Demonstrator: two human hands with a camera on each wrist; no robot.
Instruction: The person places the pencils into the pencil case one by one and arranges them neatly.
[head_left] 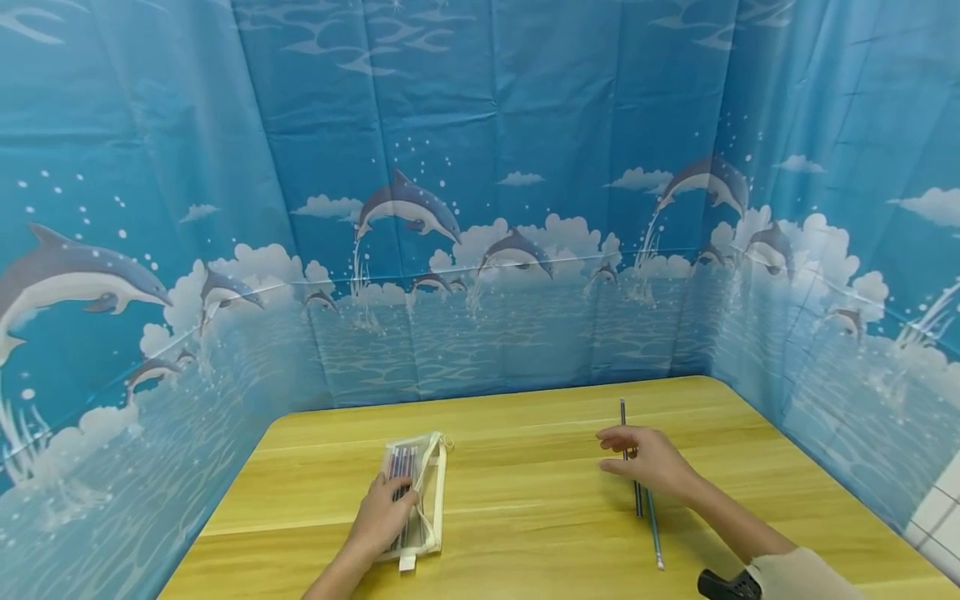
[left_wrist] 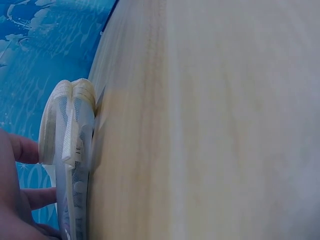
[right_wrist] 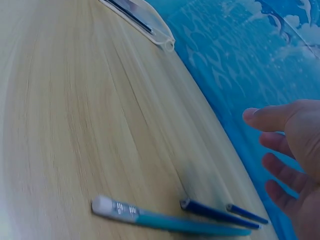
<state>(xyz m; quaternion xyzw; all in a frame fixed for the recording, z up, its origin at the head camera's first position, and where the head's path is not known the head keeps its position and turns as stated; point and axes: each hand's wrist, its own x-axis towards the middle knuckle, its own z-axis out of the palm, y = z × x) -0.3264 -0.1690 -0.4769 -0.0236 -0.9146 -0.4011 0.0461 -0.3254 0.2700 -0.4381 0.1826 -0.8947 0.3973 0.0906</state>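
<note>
Cream-trimmed, translucent mesh pencil pouch [head_left: 440,508] lies flat at the left of the yellow wood-grain table [head_left: 525,517], with several slim dark pencils [head_left: 405,462] visible inside. Left hand [head_left: 381,515] rests on the pouch from its left near side, fingers in contact with the upper face; whether finger and thumb pinch the mesh cannot be told. Right hand [head_left: 652,460] is over the right half of the table, thumb and fingers parted, gripping nothing. Beneath and beside it lie three loose pencils: one teal with a white end [head_left: 655,529], nearest, and two dark blue [right_wrist: 220,214], farther off. Blue plastic-looking curtain printed with leaping dolphins [head_left: 525,342] stands beyond the far edge. Beige sleeve [head_left: 802,575] covers the right forearm in part.
</note>
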